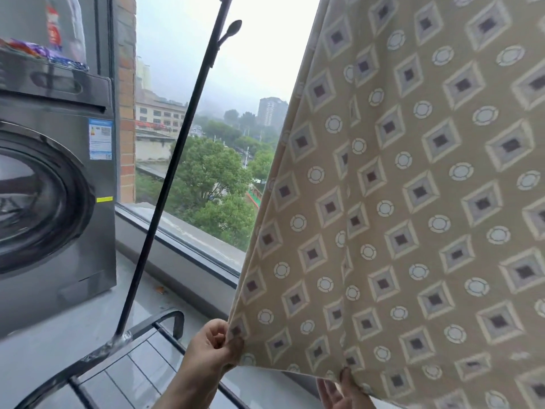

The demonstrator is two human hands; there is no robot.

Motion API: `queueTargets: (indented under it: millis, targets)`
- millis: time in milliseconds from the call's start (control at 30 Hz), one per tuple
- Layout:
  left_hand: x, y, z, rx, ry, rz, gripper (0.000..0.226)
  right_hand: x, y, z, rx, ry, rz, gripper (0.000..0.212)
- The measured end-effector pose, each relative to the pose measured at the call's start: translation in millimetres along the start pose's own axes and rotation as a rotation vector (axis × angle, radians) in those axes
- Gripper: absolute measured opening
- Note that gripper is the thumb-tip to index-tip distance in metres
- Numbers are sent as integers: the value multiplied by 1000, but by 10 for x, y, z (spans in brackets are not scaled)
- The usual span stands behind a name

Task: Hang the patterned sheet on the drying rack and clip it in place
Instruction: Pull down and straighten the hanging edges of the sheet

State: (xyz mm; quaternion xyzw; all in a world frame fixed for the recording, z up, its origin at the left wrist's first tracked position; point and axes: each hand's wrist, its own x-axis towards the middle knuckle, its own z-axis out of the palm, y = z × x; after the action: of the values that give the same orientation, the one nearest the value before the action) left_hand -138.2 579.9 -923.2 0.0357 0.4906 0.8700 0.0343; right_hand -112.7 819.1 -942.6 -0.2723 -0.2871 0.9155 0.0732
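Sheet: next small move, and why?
Probably tug the hem down and left to flatten it: the left hand and right hand pinch the bottom edge of the patterned sheet, and its left side hangs in folds.

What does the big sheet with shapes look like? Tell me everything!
The patterned sheet is thin tan cloth printed with grey diamonds with dark middles and pale rings. It hangs down from above the picture, with soft folds along its left edge, before the window. The left hand pinches its bottom left corner; the right hand holds its bottom edge, one finger over the front.
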Motion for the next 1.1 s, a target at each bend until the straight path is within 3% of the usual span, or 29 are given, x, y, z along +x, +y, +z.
queueTargets:
  millis: [67, 100, 233, 300, 367, 433, 500, 567, 667, 800, 867, 900, 967, 1000, 1067, 1100]
  targets:
    - [16, 50, -47, -32, -16, 10, 80, 8, 17, -54, 102, -207, 43, 99]
    - [25, 71, -68, -37, -12, 2, 76, 161, 35, -128, 180, -196, 23, 106]
    - [195, 61, -157, -191, 74, -19, 32, 243, -137, -140, 143, -334, -75, 55]
    - [286, 23, -96, -349, 132, -52, 27, 250, -192, -125, 190, -459, -48, 70]
    - [354, -104, 43, -549, 179, -114, 34, 254, -213, -107, 236, -431, -69, 102]
    - [341, -271, 319, -591, 124, -225, 44, 165, -214, 7, 278, -444, -85, 110]
    - [318, -458, 630, -522, -19, -350, 62, 177, -217, 47, 287, -426, -104, 103]
    - [295, -563, 945, -479, -95, -452, 82, 126, -218, 45, 251, -404, -111, 80]
    - [350, -600, 1244, -537, -15, -476, 34, 11, -320, -32, 217, -370, -108, 41]
    - [534, -610, 1407, -501, 138, -411, 15, -53, -784, -369, 304, -267, -267, 54]
    - [627, -614, 1440, -572, 193, -418, 17, -124, -1058, -564, 344, -225, -298, 39]
    - [627, -608, 1475, -628, 195, -426, 16, -172, -1159, -630, 385, -210, -306, 44]
    - [554, -622, 1593, -724, 128, -463, 10, -174, -1254, -747, 421, -189, -303, 76]
    - [458, -685, 1702, -733, 63, -491, 28, -167, -1277, -786, 425, -183, -313, 80]
    - [251, -902, 1973, -632, -72, -551, 49, -211, -1299, -780, 405, -137, -298, 44]
    - [167, -1015, 2104, -578, -93, -558, 39, -250, -1309, -757, 410, -129, -285, 24]
